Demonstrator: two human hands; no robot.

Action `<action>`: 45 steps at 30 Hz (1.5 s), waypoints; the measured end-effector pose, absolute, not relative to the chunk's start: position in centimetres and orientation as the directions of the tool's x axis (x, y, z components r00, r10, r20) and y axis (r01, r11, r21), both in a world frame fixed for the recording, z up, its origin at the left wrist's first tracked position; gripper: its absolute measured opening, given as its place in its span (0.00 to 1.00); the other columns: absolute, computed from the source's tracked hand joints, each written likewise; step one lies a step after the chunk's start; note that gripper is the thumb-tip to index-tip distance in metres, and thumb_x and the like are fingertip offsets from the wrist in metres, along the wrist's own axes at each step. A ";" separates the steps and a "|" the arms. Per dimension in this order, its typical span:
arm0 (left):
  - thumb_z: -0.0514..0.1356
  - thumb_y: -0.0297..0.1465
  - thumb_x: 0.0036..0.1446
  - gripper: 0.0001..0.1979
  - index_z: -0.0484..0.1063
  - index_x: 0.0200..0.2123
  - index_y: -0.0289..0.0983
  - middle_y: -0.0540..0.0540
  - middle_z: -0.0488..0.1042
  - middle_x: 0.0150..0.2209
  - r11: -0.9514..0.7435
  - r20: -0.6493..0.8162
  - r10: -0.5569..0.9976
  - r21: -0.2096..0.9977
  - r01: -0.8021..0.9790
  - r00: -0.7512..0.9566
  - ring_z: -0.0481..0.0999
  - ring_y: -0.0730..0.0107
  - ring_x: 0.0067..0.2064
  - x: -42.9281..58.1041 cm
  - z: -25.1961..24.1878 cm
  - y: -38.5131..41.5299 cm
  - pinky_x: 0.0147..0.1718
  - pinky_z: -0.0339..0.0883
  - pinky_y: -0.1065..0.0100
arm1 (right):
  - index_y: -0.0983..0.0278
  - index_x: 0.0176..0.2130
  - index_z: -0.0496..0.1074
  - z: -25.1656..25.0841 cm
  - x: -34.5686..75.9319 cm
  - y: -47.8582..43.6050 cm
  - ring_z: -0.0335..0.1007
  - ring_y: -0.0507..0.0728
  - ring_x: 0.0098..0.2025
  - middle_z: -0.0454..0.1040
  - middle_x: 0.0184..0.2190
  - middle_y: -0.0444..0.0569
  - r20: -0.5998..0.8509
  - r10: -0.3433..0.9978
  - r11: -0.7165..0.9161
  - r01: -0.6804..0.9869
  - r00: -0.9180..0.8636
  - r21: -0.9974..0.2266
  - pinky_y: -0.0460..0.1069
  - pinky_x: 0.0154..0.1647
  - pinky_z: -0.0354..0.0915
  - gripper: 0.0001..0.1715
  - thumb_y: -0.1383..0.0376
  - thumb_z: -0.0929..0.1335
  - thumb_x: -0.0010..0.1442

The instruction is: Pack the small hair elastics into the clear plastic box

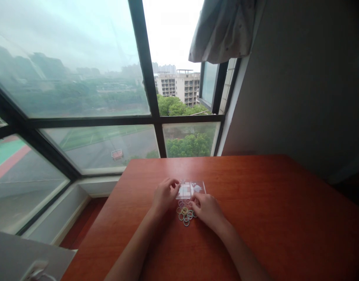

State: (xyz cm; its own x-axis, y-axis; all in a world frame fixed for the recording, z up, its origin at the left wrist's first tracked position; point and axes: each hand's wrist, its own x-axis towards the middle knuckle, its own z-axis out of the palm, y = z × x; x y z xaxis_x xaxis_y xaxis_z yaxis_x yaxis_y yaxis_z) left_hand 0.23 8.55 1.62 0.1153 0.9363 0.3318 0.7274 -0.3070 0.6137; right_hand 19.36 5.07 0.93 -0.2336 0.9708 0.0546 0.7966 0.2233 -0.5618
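Note:
A small clear plastic box (184, 191) with compartments sits on the reddish-brown table, its lid apparently raised or folded back. My left hand (164, 196) has its fingers bent around the box's left edge, thumb and fingertips against it. In front of the box lies a loose pile of small pastel rings (184, 211), pink, yellow and pale green, like little hair ties. My right hand (207, 208) rests at the pile's right side with fingers curled and pinched together by the box's front edge. Whatever is between its fingertips is hidden, and the hand covers some rings.
The wooden table (270, 207) extends widely to the right. Behind it stand dark-framed windows (156, 120), one pane swung outward, with a bunched curtain (223, 31) above. A grey wall (299, 89) borders the right. Low white ledges lie left of the table.

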 end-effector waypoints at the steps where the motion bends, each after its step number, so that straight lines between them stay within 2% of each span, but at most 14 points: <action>1: 0.57 0.34 0.57 0.09 0.75 0.33 0.36 0.49 0.73 0.28 -0.343 0.315 0.933 0.643 0.685 0.171 0.67 0.73 0.27 0.4 1.9 8.3 0.28 0.59 0.73 | 0.60 0.34 0.74 0.9 19.4 5.1 0.70 0.52 0.30 0.76 0.26 0.43 0.095 0.971 0.232 0.763 -0.220 -0.603 0.44 0.30 0.55 0.07 0.63 0.66 0.59; 4: 0.58 0.34 0.57 0.10 0.76 0.33 0.35 0.50 0.73 0.26 -0.411 0.227 0.900 0.730 0.547 0.373 0.65 0.76 0.25 0.9 2.6 7.5 0.25 0.58 0.74 | 0.61 0.34 0.74 1.0 19.4 5.2 0.66 0.51 0.25 0.71 0.21 0.42 0.217 0.962 0.272 0.654 -0.166 -0.706 0.44 0.29 0.56 0.09 0.61 0.65 0.60; 7: 0.60 0.35 0.56 0.09 0.76 0.32 0.35 0.50 0.72 0.23 -0.406 0.176 0.875 0.773 0.487 0.451 0.65 0.76 0.24 1.4 3.0 7.0 0.23 0.56 0.75 | 0.62 0.33 0.74 0.9 19.4 5.2 0.63 0.50 0.23 0.67 0.19 0.41 0.273 0.952 0.300 0.587 -0.138 -0.752 0.43 0.26 0.56 0.12 0.59 0.64 0.60; 10: 0.60 0.34 0.56 0.09 0.76 0.32 0.35 0.50 0.72 0.23 -0.406 0.198 0.886 0.768 0.496 0.419 0.64 0.77 0.24 1.5 2.9 7.1 0.23 0.56 0.75 | 0.62 0.33 0.74 0.9 19.5 5.3 0.63 0.51 0.23 0.67 0.19 0.41 0.264 0.955 0.293 0.581 -0.137 -0.759 0.44 0.26 0.56 0.12 0.59 0.64 0.60; 14: 0.59 0.33 0.56 0.08 0.76 0.30 0.36 0.48 0.73 0.28 -0.414 0.320 0.910 0.671 0.615 0.264 0.66 0.75 0.27 0.6 2.3 8.0 0.26 0.58 0.73 | 0.61 0.33 0.74 0.8 19.6 5.4 0.65 0.51 0.24 0.70 0.20 0.41 0.186 0.964 0.264 0.630 -0.189 -0.731 0.44 0.29 0.57 0.09 0.61 0.65 0.60; 19: 0.58 0.31 0.56 0.07 0.76 0.31 0.37 0.47 0.73 0.30 -0.304 0.348 0.931 0.580 0.756 0.107 0.69 0.71 0.30 -0.4 1.5 9.2 0.29 0.60 0.71 | 0.60 0.33 0.74 0.8 19.2 5.0 0.70 0.52 0.29 0.75 0.25 0.42 0.083 0.958 0.258 0.691 -0.276 -0.676 0.44 0.32 0.58 0.07 0.63 0.66 0.59; 25: 0.58 0.34 0.57 0.09 0.76 0.31 0.37 0.48 0.72 0.29 -0.288 0.280 0.949 0.587 0.756 0.145 0.70 0.70 0.30 -0.2 0.7 9.5 0.30 0.60 0.71 | 0.58 0.33 0.75 1.0 18.6 4.6 0.71 0.51 0.30 0.77 0.28 0.42 0.041 0.952 0.260 0.736 -0.302 -0.625 0.44 0.30 0.56 0.06 0.63 0.66 0.59; 30: 0.58 0.33 0.56 0.08 0.77 0.32 0.37 0.47 0.73 0.30 -0.299 0.294 0.945 0.587 0.753 0.146 0.70 0.70 0.30 -0.4 1.1 9.2 0.29 0.60 0.71 | 0.58 0.34 0.76 1.5 18.2 4.3 0.71 0.52 0.31 0.78 0.30 0.43 0.039 0.946 0.285 0.766 -0.323 -0.576 0.44 0.30 0.56 0.07 0.63 0.67 0.58; 36: 0.57 0.31 0.56 0.08 0.76 0.32 0.37 0.47 0.74 0.30 -0.320 0.313 0.937 0.579 0.750 0.158 0.70 0.69 0.30 -1.1 2.1 8.8 0.30 0.61 0.70 | 0.56 0.39 0.75 1.4 17.4 4.5 0.74 0.54 0.35 0.79 0.33 0.44 0.029 0.961 0.243 0.795 -0.274 -0.556 0.45 0.32 0.57 0.10 0.61 0.65 0.61; 41: 0.56 0.32 0.57 0.09 0.76 0.31 0.37 0.47 0.74 0.30 -0.331 0.322 0.932 0.570 0.752 0.166 0.71 0.69 0.31 -1.6 2.4 8.5 0.30 0.62 0.70 | 0.58 0.36 0.76 0.6 16.6 4.7 0.74 0.56 0.35 0.79 0.32 0.48 0.021 0.965 0.238 0.843 -0.261 -0.481 0.46 0.33 0.57 0.11 0.59 0.64 0.61; 45: 0.56 0.31 0.56 0.08 0.75 0.32 0.37 0.47 0.74 0.29 -0.352 0.310 0.930 0.595 0.722 0.197 0.70 0.70 0.30 -1.4 2.8 8.2 0.30 0.62 0.71 | 0.59 0.35 0.76 0.4 16.8 4.9 0.73 0.55 0.33 0.78 0.30 0.47 0.032 0.966 0.234 0.819 -0.256 -0.523 0.45 0.31 0.57 0.10 0.60 0.65 0.60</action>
State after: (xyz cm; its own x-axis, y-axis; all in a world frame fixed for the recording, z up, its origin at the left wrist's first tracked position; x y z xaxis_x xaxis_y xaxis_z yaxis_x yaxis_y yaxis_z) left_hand -1.45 8.19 2.75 0.1972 0.9301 0.3100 0.7225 -0.3516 0.5953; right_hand 16.84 4.86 0.37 -0.2563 0.9661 0.0316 0.8194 0.2345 -0.5232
